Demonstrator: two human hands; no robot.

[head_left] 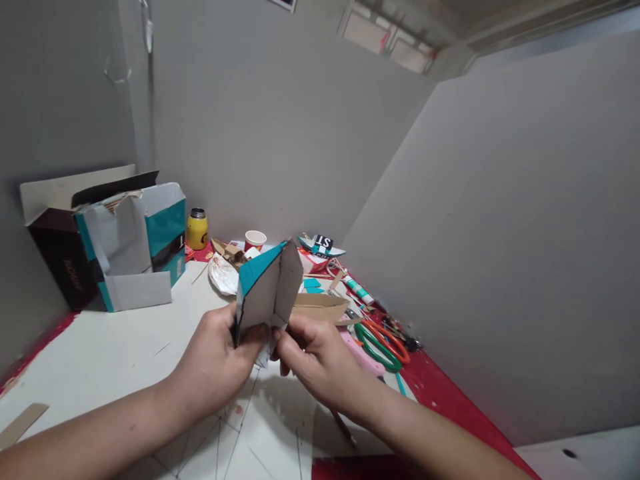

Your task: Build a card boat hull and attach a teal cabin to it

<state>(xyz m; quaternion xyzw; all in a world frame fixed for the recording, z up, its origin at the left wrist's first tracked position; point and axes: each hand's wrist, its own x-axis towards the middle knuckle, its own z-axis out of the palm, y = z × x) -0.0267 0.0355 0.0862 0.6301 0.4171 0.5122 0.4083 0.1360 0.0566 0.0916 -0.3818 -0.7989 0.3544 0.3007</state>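
A folded cardboard piece (260, 293), grey inside with a teal outer face, is held up in front of me over the white sheet. My left hand (225, 357) grips its left panel low down, thumb on the grey inner side. At the lower right corner, my right hand (313, 353) pinches the piece near its fold with thumb and fingers. The two panels stand at an angle to each other, joined along a crease. Some fingertips are hidden behind the cardboard.
Cut-up boxes (135, 247) stand at the left, beside a yellow bottle (197, 229). A paper cup (255, 239) is behind the cardboard. Green-handled scissors (375, 350), orange handles (393, 340) and a brown boat-shaped piece (320, 308) lie to the right. White paper (125, 373) with drawn lines covers the red tabletop.
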